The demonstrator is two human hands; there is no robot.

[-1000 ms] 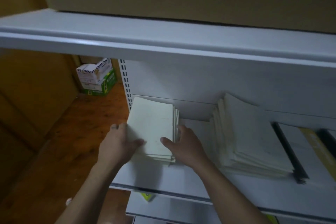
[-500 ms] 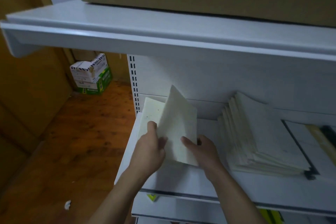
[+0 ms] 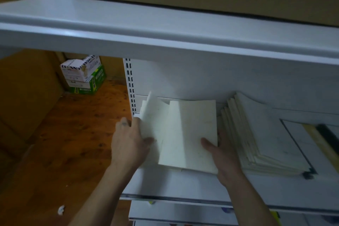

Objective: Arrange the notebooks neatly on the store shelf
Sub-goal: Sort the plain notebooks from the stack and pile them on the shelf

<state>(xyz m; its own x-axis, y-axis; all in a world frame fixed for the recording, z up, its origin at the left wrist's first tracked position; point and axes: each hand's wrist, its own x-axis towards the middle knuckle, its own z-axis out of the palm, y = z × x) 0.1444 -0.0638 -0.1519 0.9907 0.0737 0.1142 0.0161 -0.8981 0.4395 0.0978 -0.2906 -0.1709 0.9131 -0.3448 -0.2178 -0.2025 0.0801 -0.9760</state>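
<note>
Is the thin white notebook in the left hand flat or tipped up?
Tipped up: thin white notebook stands on edge in the left hand; right hand holds the flat cream stack.

A single wide-angle camera on the person's head looks forward and down into the store shelf [image 3: 183, 183] from close range, with the notebooks [image 3: 189, 134] mid-frame. The upper shelf [image 3: 165, 40] crosses the top of the frame, its top face showing. The left hand [image 3: 128, 145] and right hand [image 3: 225, 158] reach in from the bottom edge; the wooden floor [image 3: 64, 143] lies far below at left.
</note>
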